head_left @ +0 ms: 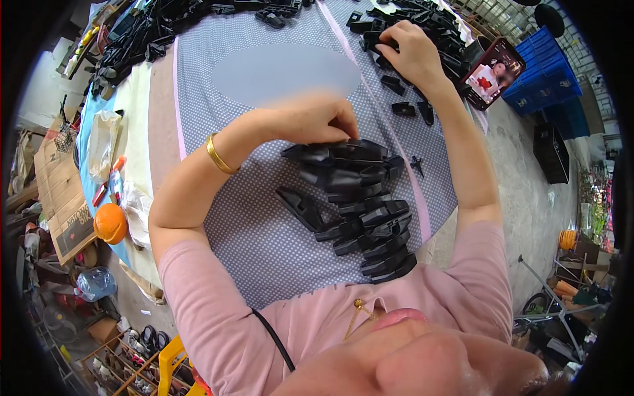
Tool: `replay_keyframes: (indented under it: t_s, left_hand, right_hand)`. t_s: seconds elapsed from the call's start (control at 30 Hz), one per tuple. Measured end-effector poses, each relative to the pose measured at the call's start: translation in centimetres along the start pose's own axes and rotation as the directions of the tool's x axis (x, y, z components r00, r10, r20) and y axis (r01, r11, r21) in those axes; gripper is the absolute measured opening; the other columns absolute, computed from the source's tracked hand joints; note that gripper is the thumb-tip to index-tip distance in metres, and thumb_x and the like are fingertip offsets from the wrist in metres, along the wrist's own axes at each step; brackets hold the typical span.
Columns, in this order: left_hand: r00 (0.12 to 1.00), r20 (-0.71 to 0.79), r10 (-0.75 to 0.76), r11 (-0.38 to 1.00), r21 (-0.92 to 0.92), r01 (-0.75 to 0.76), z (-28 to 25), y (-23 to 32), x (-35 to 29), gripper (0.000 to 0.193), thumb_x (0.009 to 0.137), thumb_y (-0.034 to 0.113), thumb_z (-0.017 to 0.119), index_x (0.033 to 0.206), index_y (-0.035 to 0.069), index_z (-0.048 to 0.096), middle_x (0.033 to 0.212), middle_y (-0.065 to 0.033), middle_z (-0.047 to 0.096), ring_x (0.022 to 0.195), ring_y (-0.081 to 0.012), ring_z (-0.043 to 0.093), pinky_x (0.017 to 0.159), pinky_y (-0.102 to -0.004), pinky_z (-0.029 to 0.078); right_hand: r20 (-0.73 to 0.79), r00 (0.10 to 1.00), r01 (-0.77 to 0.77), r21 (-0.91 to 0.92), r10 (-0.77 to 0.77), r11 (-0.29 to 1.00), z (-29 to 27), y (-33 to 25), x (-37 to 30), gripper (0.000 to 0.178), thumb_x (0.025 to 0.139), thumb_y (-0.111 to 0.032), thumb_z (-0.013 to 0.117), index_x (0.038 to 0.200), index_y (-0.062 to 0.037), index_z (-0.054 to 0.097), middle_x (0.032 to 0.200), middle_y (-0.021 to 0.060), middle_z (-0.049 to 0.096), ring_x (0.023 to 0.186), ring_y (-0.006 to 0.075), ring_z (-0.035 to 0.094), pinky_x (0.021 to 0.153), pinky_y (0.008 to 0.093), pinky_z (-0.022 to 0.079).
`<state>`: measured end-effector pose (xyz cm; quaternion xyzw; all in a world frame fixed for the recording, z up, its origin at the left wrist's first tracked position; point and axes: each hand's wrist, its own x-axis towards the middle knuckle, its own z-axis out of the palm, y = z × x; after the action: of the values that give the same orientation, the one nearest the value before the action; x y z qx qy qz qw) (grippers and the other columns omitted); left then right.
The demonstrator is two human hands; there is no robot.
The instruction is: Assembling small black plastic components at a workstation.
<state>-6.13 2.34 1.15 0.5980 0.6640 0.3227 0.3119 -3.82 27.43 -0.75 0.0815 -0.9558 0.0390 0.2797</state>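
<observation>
On the dotted cloth, a curved row of black plastic parts (363,221) lies close to my chest, the pieces leaning against one another. My left hand (320,121), with a gold bangle on its wrist, is closed at the far end of this row. Its curled fingers grip the top edge of a black plastic part (340,152); the fingertips are partly hidden. Further off to the right, my right hand (411,56) reaches into a heap of similar black parts (456,43). Thumb and fingers there close round one black plastic part (391,43). A single part (300,208) lies left of the row.
Loose black parts (403,109) lie below the right heap. A phone (495,72) stands at the cloth's right edge, near blue crates (545,69). Another black heap (155,30) fills the far left. An orange (110,223) and plastic bags (105,145) sit along the left side.
</observation>
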Motion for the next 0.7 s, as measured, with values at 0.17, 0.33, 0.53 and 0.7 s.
replay_keyframes:
  t_s: [0.17, 0.33, 0.53, 0.7]
  left_hand:
    - [0.998, -0.062, -0.013, 0.998, 0.061, 0.017, 0.2, 0.6, 0.3, 0.018, 0.081, 0.011, 0.066, 0.094, 0.0, 0.068, 0.084, -0.0092, 0.064, 0.074, -0.0178, 0.061, 0.067, -0.0275, 0.051]
    - [0.74, -0.67, 0.055, 0.975, 0.197, 0.105, -0.2, -2.2, 0.9, 0.033, 0.081, 0.023, 0.069, 0.107, 0.003, 0.065, 0.09, -0.0125, 0.065, 0.074, -0.0203, 0.062, 0.069, -0.0312, 0.052]
    - [0.771, -0.637, -0.016, 0.949, 0.234, 0.213, -1.0, -3.7, 0.6, 0.031, 0.084, 0.024, 0.068, 0.107, 0.005, 0.066, 0.092, -0.0087, 0.065, 0.079, -0.0161, 0.061, 0.068, -0.0258, 0.051]
    - [0.803, -0.591, 0.081, 0.923, 0.348, 0.163, 0.0, -3.0, 0.7, 0.017, 0.078, 0.013, 0.07, 0.092, 0.003, 0.067, 0.09, -0.0096, 0.063, 0.077, -0.0208, 0.062, 0.069, -0.0292, 0.051]
  right_hand:
    - [-0.201, 0.976, -0.1, -0.101, 0.078, 0.99, 1.0, 0.8, 0.4, 0.018, 0.079, -0.018, 0.066, 0.093, -0.0069, 0.066, 0.095, 0.0076, 0.063, 0.092, 0.0255, 0.059, 0.079, 0.0354, 0.049]
    - [-0.218, 0.975, 0.059, 0.047, -0.048, 0.997, 0.1, -1.2, 0.6, 0.013, 0.079, -0.017, 0.066, 0.087, -0.0063, 0.068, 0.082, 0.007, 0.065, 0.084, 0.0254, 0.06, 0.074, 0.0346, 0.049]
    - [-0.037, 0.997, 0.069, 0.28, -0.062, 0.958, -1.1, -4.9, -0.1, 0.016, 0.08, -0.022, 0.066, 0.088, -0.0081, 0.07, 0.082, 0.0064, 0.065, 0.083, 0.0254, 0.061, 0.072, 0.0335, 0.049]
    - [0.128, 0.992, 0.023, 0.011, -0.024, 1.0, -1.9, -1.4, -0.8, 0.029, 0.079, -0.024, 0.067, 0.104, -0.0086, 0.066, 0.091, 0.0077, 0.065, 0.091, 0.0265, 0.06, 0.079, 0.0355, 0.048]
